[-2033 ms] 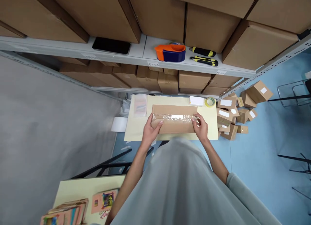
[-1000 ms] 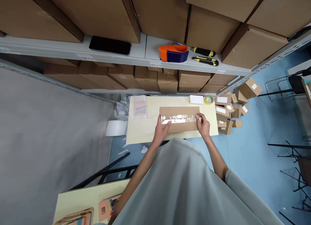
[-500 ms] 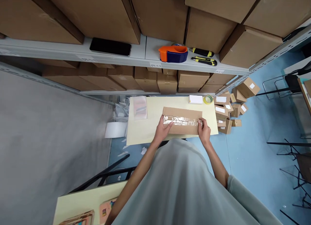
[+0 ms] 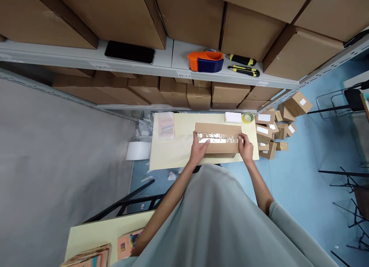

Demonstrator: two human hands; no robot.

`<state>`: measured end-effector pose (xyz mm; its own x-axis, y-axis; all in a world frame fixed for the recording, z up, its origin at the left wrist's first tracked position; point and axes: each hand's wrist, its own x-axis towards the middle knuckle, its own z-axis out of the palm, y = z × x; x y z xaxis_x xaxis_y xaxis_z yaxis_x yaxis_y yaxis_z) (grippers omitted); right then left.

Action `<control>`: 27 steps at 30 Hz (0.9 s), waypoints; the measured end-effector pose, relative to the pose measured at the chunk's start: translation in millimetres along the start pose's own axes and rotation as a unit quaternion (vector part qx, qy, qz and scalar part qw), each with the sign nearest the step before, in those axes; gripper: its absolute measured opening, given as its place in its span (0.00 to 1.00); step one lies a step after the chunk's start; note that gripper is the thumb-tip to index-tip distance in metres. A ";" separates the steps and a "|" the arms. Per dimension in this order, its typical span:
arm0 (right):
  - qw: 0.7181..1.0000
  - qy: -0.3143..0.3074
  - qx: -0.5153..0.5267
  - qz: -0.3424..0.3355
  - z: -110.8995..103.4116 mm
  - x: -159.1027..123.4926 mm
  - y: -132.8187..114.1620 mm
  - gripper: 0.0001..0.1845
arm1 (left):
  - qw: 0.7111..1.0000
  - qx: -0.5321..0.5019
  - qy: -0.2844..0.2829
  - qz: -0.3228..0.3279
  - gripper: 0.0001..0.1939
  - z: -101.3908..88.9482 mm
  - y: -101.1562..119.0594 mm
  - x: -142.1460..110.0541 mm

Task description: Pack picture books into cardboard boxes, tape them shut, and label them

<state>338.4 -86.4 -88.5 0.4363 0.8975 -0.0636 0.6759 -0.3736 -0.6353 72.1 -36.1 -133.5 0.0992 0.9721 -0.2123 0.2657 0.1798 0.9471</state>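
Note:
A brown cardboard box (image 4: 218, 148) with shiny clear tape (image 4: 216, 138) along its middle is between my hands, over the pale yellow table. My left hand (image 4: 198, 149) grips the box's left end, thumb on the upper face near the tape. At the opposite end, my right hand (image 4: 246, 147) has its fingers bent and pressed together on the right edge, where the tape ends. The fingers beneath the box are hidden.
The yellow table (image 4: 184, 155) bears a plastic packet (image 4: 166, 126), a white box (image 4: 233, 117) and a tape roll (image 4: 248, 118). Above, a shelf (image 4: 161, 61) holds a phone (image 4: 129, 52), tape dispenser (image 4: 205, 62), and box cutters (image 4: 243, 70). Small boxes (image 4: 263, 132) lie piled at right.
The box has shifted slightly up and right in view, and more of its near side shows below the taped face. Both hands have moved with it, keeping their hold.

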 end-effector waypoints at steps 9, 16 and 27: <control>0.999 0.002 0.018 0.040 13.4 -22.1 -9.1 0.29 | 1.000 0.008 -0.002 -0.016 0.44 -23.8 -8.3 -9.5; 1.000 -0.020 0.015 -0.001 32.2 5.4 -23.7 0.27 | 0.998 0.017 0.037 -0.041 0.44 -42.9 -6.8 10.4; 0.995 -0.096 0.010 0.034 68.1 14.2 -1.9 0.29 | 0.996 0.072 0.051 -0.005 0.47 -35.5 -24.6 24.7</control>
<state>302.9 -57.0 -140.6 0.3573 0.8994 -0.2519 0.6364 -0.4318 -0.6392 33.9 -11.2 -153.5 -0.0009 0.9818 -0.1898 0.4017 0.1741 0.8991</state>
